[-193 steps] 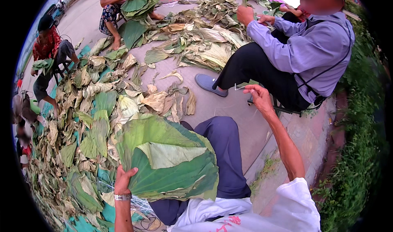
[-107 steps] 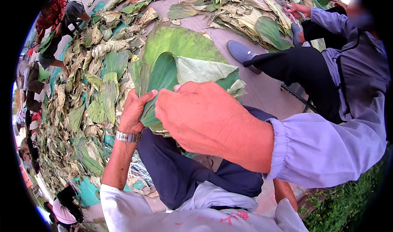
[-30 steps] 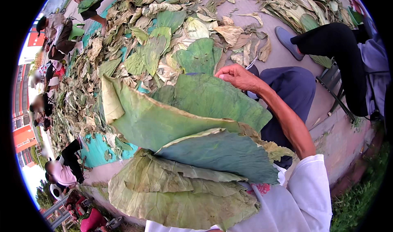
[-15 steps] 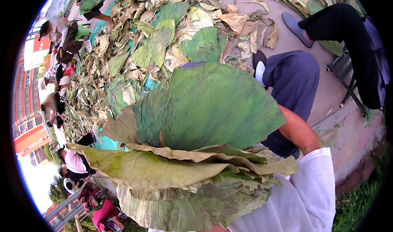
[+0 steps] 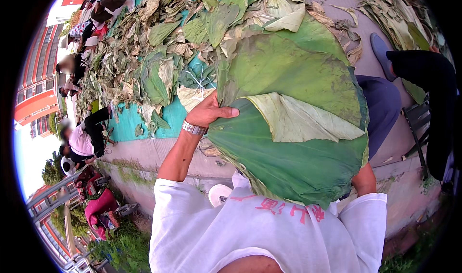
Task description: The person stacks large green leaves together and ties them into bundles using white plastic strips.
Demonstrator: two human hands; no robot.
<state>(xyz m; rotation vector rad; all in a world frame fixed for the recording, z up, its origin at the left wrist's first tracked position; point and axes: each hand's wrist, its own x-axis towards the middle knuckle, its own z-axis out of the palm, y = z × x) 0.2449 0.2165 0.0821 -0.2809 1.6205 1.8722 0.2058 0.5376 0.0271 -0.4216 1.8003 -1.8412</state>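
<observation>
A layered bundle of large lotus leaves (image 5: 293, 162) spreads in front of my chest, dark green below and yellow-green above. One leaf's pale underside (image 5: 298, 119) is folded over across its middle. My left hand (image 5: 211, 111), with a metal watch on the wrist, is closed on the bundle's left edge, its thumb lying on top and its fingers hidden beneath. On the right, my right forearm (image 5: 364, 179) goes behind the leaves, which hide that hand and its fingers.
Dry and green leaves (image 5: 163, 75) cover a teal sheet (image 5: 134, 126) on the pavement ahead. A person in dark trousers (image 5: 423, 109) sits close by on the right, near a folding stool (image 5: 416, 123). More people sit at far left, beyond a red scooter (image 5: 103, 208).
The leaf bundle has swung up and turned to face me, opening out flatter. My left hand, hidden before, now shows at its left edge. The view has shifted too.
</observation>
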